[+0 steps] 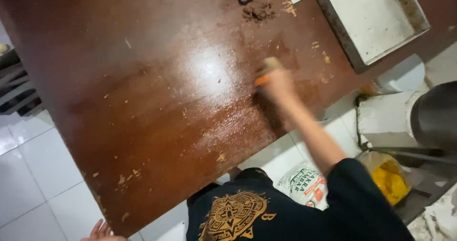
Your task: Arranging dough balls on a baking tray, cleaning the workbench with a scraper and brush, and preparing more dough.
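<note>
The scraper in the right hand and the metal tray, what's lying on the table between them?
In the head view, only scattered dough crumbs lie on the brown table between the scraper in the right hand and the metal tray.

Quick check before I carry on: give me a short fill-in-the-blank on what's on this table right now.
The right hand holds a tool with an ____ handle against the brown table.
The metal tray sits at the table's far ____ corner.
Only the ____ of the left hand show, at the table's near corner.

Missing words: orange; right; fingers
</note>
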